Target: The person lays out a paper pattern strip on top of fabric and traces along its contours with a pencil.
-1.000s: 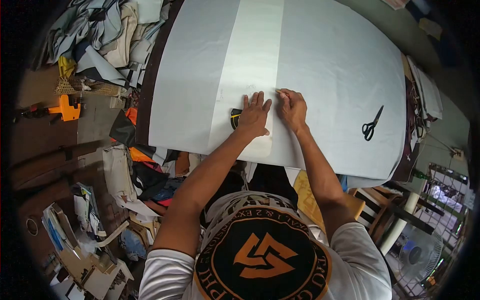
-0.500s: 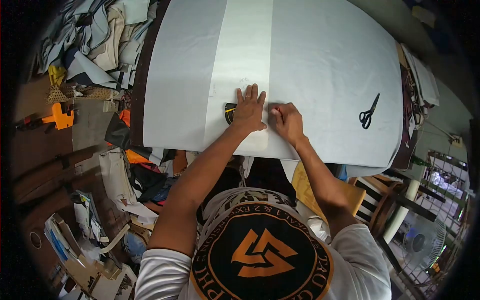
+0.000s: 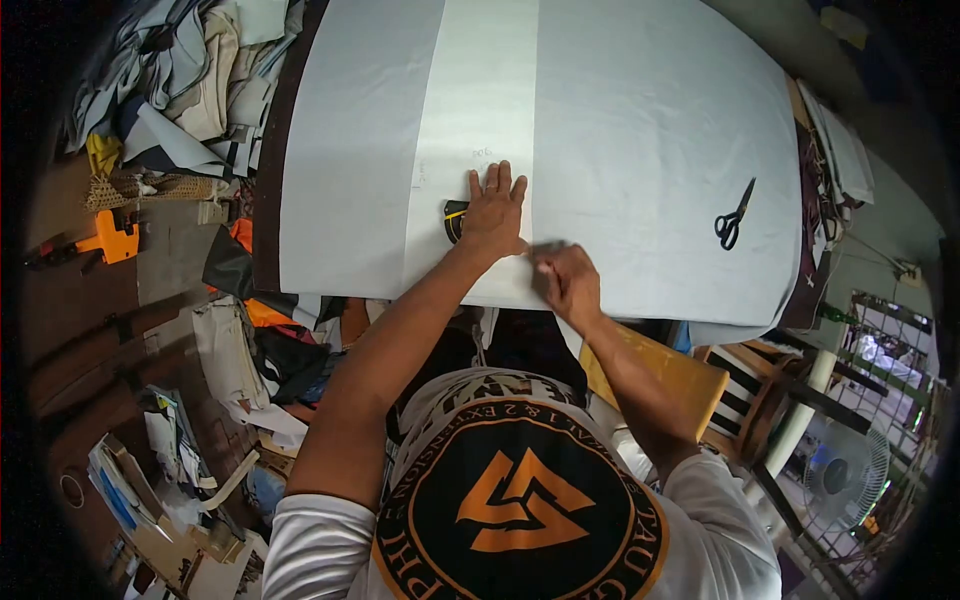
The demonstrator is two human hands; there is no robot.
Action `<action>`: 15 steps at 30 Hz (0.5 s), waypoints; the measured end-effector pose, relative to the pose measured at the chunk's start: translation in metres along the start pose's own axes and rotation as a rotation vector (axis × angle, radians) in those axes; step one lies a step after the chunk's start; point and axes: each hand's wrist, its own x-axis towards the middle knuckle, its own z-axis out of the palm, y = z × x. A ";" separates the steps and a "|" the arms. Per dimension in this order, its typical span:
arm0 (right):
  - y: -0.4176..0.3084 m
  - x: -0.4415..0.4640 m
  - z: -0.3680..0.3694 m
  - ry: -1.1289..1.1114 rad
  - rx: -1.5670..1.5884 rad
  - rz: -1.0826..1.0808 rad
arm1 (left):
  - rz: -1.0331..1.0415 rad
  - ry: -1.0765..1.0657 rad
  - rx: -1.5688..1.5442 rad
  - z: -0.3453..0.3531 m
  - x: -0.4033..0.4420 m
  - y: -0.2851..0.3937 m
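Observation:
My left hand (image 3: 493, 218) lies flat with fingers spread on a long pale strip (image 3: 485, 90), pressing it onto a grey sheet of material (image 3: 660, 130). Partly under the left side of that hand sits a black and yellow tape measure (image 3: 453, 222). Faint handwriting shows on the strip above my fingertips. Close to the strip's right edge, near its lower end, my right hand (image 3: 570, 282) is closed. Its fingertips are smeared by motion, and whatever they pinch cannot be made out. Black-handled scissors (image 3: 733, 220) lie on the sheet further right.
The table's dark edge (image 3: 268, 200) runs along the left. Heaped fabric scraps (image 3: 190, 80) are at upper left, with an orange tool (image 3: 115, 238) below them. A yellow board (image 3: 665, 375), a wooden chair (image 3: 745, 395) and a fan (image 3: 840, 480) stand at lower right.
My right hand has slid down along the strip's right edge, toward my body. My left hand stays pressed on the strip. The whole view has shifted slightly.

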 end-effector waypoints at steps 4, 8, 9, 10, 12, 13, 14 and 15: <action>0.004 -0.005 0.000 -0.057 -0.023 0.037 | 0.015 0.007 0.010 0.001 0.001 0.000; 0.022 0.049 0.008 -0.029 -0.057 0.147 | 0.011 -0.015 -0.007 0.002 0.004 -0.002; 0.028 0.066 0.010 0.017 -0.039 0.166 | 0.013 -0.011 -0.014 0.003 0.003 -0.001; 0.034 0.082 0.012 0.061 -0.020 0.185 | 0.013 -0.013 -0.010 0.002 0.003 0.000; 0.047 0.118 0.015 0.077 -0.006 0.185 | 0.025 0.011 -0.032 -0.001 0.003 0.001; 0.054 0.134 0.016 0.090 0.007 0.185 | 0.020 0.008 -0.027 -0.002 0.002 0.002; 0.059 0.149 0.016 0.089 0.015 0.182 | 0.017 0.001 -0.045 -0.004 0.003 0.002; 0.065 0.165 0.017 0.106 -0.015 0.184 | 0.013 -0.007 -0.061 -0.006 0.004 0.002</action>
